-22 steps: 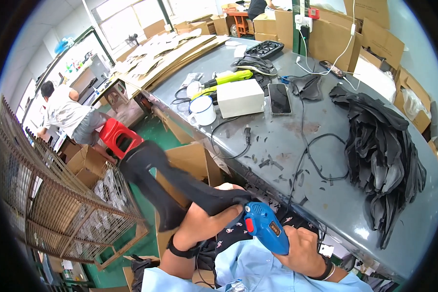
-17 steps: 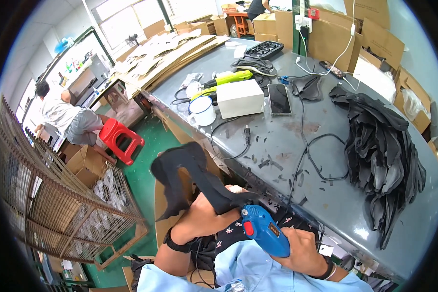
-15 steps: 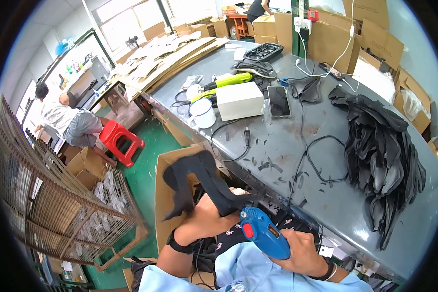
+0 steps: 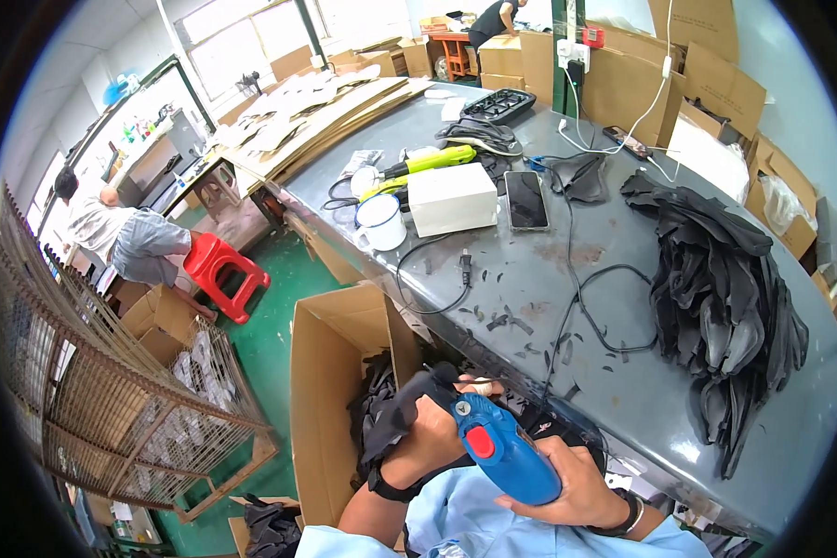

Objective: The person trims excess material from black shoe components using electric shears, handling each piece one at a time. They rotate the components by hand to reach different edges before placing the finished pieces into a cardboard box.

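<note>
My left hand (image 4: 428,437) is closed on a black fabric piece (image 4: 392,418), which hangs over the knuckles and down beside the wrist. In my right hand (image 4: 577,484) I grip a blue handheld power cutter (image 4: 510,456) with a red switch. The cutter's head points up and left, against the left hand and the edge of the fabric. Its blade end is hidden behind the fingers, so I cannot see whether it touches the cloth. Below and left of the left hand, a tall open cardboard box (image 4: 321,391) holds more black pieces.
The grey table (image 4: 614,409) carries a pile of black pieces (image 4: 725,279), small dark scraps, a looping cord, a phone (image 4: 527,200), a white box (image 4: 453,200) and an enamel mug (image 4: 379,223). A wire rack (image 4: 130,400) and red stool (image 4: 225,277) stand left. Two people are farther off.
The black fabric, spread out before, is now bunched over my left hand, which has turned and shifted right. More of the cardboard box's inside shows. The cutter stays in my right hand.
</note>
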Available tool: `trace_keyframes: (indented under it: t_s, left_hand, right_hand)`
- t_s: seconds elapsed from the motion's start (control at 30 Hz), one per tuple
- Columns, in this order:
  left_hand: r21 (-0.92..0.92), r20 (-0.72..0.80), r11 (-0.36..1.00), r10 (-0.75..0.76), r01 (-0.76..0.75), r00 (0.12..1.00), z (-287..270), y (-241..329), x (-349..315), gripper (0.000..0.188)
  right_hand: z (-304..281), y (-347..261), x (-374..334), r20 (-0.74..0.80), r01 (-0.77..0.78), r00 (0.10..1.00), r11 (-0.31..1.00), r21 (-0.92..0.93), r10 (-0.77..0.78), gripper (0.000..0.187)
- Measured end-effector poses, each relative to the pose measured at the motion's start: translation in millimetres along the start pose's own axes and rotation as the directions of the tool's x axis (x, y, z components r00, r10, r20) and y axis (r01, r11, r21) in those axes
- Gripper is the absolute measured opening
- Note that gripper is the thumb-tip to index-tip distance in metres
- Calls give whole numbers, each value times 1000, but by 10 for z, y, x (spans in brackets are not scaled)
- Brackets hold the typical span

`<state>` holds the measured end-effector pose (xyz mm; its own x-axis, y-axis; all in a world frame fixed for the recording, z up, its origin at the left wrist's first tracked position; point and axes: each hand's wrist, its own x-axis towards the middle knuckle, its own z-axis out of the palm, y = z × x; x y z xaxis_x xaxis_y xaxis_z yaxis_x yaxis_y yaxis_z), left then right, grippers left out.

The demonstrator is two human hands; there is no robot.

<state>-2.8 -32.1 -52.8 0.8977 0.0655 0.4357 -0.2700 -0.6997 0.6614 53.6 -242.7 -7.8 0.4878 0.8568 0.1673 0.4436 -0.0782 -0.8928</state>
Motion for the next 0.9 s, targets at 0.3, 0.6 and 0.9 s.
trace_keyframes:
  t_s: [0.3, 0.6, 0.9]
  left_hand:
    - [-294, 403, 867, -268, 402, 875, -14, -6, -201, 44]
    - [-936, -305, 25, -555, -351, 774, 179, 529, 353, 58]
    - [-897, -307, 440, -572, -31, 761, -169, 267, 61, 32]
  right_hand:
    - [-124, -101, 146, -268, 113, 940, 933, -341, -212, 53]
    - [42, 40, 99, -41, -51, 998, 997, 49, 53, 52]
    - [5, 219, -24, -111, -78, 993, 961, -264, 50, 63]
